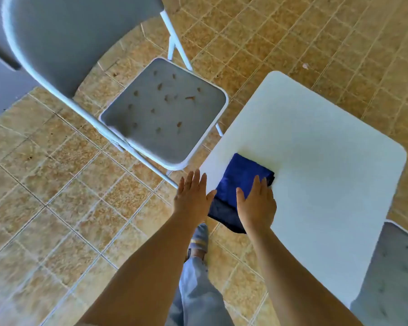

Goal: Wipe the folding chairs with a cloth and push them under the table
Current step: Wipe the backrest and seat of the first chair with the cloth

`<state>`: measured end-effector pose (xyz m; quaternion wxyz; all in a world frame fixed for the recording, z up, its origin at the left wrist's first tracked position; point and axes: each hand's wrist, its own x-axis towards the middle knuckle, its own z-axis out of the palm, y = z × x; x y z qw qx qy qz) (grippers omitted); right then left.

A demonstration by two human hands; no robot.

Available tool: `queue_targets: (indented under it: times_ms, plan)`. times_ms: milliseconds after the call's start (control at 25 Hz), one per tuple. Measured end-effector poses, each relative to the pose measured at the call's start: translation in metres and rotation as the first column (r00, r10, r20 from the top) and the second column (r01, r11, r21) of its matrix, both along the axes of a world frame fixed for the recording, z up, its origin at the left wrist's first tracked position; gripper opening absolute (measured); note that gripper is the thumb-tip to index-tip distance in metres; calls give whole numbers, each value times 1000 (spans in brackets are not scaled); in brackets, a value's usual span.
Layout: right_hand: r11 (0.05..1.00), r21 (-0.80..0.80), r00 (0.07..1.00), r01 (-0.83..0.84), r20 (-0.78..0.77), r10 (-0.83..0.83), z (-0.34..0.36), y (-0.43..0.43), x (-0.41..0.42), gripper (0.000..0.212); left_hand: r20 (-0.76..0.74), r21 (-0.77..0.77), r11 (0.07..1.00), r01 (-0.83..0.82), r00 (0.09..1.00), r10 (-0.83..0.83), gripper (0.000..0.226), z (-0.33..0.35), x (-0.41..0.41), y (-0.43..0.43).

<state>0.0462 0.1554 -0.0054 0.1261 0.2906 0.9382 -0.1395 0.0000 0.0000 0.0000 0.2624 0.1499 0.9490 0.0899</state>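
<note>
Head view looks down for me onto a tan tiled floor [57, 184] with pale grout lines. At far left a grey folding chair [163, 114] stands open on a white tube frame, its backrest close under the camera and its seat dotted with small brown bits of debris. To its right sits a white table [316, 161] with rounded corners, the chair's seat just beside the table's near-left edge. A second grey chair seat [393, 274] shows at the lower right, tucked against the table's corner.

My left hand [191, 198] hovers flat, fingers spread, off the table's edge and above the floor, holding nothing. Just right of it lies a folded blue cloth [240, 184] at the table's near-left edge, one end hanging over the rim. My right hand [257, 203] rests palm down on that cloth, fingers extended and not curled around it. Below, a leg in light jeans and a slipper [199, 238] stands on the tiles.
</note>
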Motion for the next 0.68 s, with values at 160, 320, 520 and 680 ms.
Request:
queue_targets:
  times_ms: [160, 320, 520, 680]
  plan:
    - [992, 30, 980, 123, 154, -126, -44, -9, -10, 88, 10, -37, 996, 79, 997, -79, 67, -46, -9, 2]
    - [989, 99, 982, 113, 140, -127, -71, -31, -25, 102, 0, -23, 995, 99, 995, -99, 69, -71, -13, 4]
    - [987, 117, 994, 110, -22, -108, -74, -39, -26, 65, -13, 42, 994, 97, 995, -97, 66, -72, -14, -4]
    - [994, 41, 995, 99, -38, -97, -66, -41, -36, 63, 8, 59, 997, 59, 998, -60, 67, -62, -22, -10]
